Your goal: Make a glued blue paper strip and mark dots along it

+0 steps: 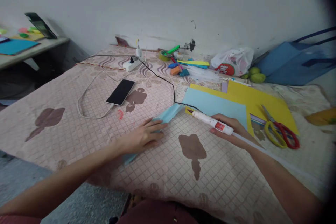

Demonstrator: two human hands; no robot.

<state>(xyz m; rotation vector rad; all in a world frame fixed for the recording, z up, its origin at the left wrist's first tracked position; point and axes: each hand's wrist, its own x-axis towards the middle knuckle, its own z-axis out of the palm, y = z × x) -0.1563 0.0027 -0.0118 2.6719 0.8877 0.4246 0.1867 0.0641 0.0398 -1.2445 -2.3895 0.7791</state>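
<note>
My left hand (147,135) lies flat with fingers spread over a folded light blue paper strip (171,112), which runs diagonally beneath it on the patterned tablecloth. My right hand (231,129) is wrapped round a white glue gun (210,120) with a red label. Its dark tip points left toward the strip's upper end without touching it, and a clear glue stick trails from its back along my forearm. Light blue paper (217,103) and yellow sheets (265,101) lie beyond my right hand. Scissors (279,133) with yellow and red handles rest on the yellow sheet.
A phone (121,92) on a white cable and a power strip (132,64) are at the back left. Clay packs (175,70), a plastic bag (233,61), green fruits (257,76) and a blue bag (291,63) line the wall. A black cord crosses the table.
</note>
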